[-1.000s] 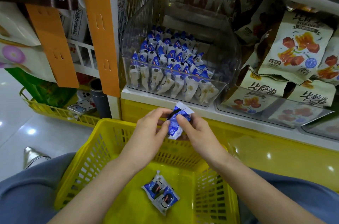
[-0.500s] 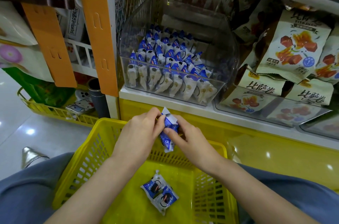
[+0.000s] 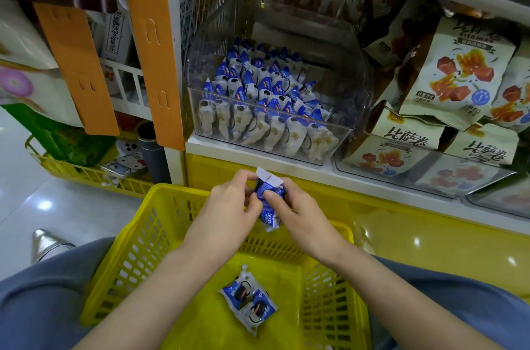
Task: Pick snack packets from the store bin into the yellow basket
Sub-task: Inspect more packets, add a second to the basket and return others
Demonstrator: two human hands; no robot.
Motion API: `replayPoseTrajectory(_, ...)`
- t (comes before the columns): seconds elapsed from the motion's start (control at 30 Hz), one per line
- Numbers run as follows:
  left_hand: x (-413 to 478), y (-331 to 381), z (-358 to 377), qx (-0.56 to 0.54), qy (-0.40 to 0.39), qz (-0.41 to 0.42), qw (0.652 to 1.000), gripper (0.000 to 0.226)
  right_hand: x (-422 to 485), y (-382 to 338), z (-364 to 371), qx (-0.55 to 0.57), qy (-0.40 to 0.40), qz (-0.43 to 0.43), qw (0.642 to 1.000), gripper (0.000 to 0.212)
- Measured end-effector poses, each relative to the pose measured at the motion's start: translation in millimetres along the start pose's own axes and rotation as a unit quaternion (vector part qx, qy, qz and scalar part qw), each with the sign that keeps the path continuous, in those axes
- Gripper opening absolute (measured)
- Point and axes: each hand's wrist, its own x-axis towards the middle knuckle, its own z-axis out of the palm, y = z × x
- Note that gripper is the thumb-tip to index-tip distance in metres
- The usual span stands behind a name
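yellow basket [image 3: 137, 223] sits between the person's legs, right below the shelf [image 3: 258, 153]; clear store bin [image 3: 338, 109] on it is packed with rows of blue-and-white packets; left hand [image 3: 229, 206] and right hand [image 3: 298, 212] meet over the basket's far rim; two packets [image 3: 248, 299] lie side by side, touching, on the basket floor; both hands pinch one snack packet [image 3: 269, 206] between them, thumbs and fingertips curled on it; it runs up-down, white crimped end toward the shelf, blue wrapper crumpled

Beige snack bags [image 3: 459, 71] at 2 o'clock, orange shelf upright [image 3: 149, 34] at 11 o'clock, floor basket [image 3: 86, 175] at 9 o'clock, my silver shoe [image 3: 46, 243] at 8 o'clock
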Motion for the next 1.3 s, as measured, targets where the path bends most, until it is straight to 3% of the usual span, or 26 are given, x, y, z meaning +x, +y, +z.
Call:
replayPoseTrajectory(0.13,0.9,-1.8,-1.5,-0.015,0.003,0.005,1.0,0.033,3.4,-0.1,0.5,0.017,0.001,0.009,1.0,0.01)
replayPoseTrajectory(0.23,4.9,-2.2,-2.1,-0.086,0.012,-0.03,0.996,0.025,7.1,0.6,0.6,0.056,0.005,0.021,0.998,0.019)
replayPoseTrajectory(0.37,10.7,3.8,-4.4,-0.296,-0.008,-0.135,0.946,0.026,6.8,1.3,3.1,0.066,-0.042,0.018,0.997,0.052)
replayPoseTrajectory(0.5,13.4,9.9,-7.6,-0.374,-0.04,-0.186,0.908,0.028,4.5,0.1,0.9,0.011,-0.006,0.01,1.0,0.049)
replayPoseTrajectory(0.6,8.8,11.1,-7.8,-0.327,-0.064,-0.14,0.932,0.024,3.4,1.4,-2.3,-0.087,0.041,-0.021,0.995,0.057)
replayPoseTrajectory(0.67,7.7,10.3,-8.0,-0.289,-0.039,-0.111,0.95,0.023,1.8,0.1,-3.5,-0.123,0.049,-0.042,0.99,0.065)
replayPoseTrajectory(0.77,9.7,7.0,-10.4,-0.269,0.009,-0.112,0.956,0.027,2.3,-3.7,-5.1,-0.04,0.022,-0.006,0.999,0.069)
replayPoseTrajectory(0.93,11.8,5.5,-17.7,-0.223,0.051,-0.08,0.97,0.031,7.1,-7.1,-12.4,0.08,0.013,0.069,0.994,0.04)
replayPoseTrajectory(1.17,22.3,17.3,-38.4,-0.175,0.03,0.026,0.984,0.028,5.5,-29.6,-32.4,0.047,0.002,0.042,0.998,0.033)
replayPoseTrajectory(1.3,39.2,37.5,-52.0,-0.102,0.047,0.122,0.986,0.027,3.1,-54.1,-49.2,0.094,0.019,-0.001,0.995,0.019)
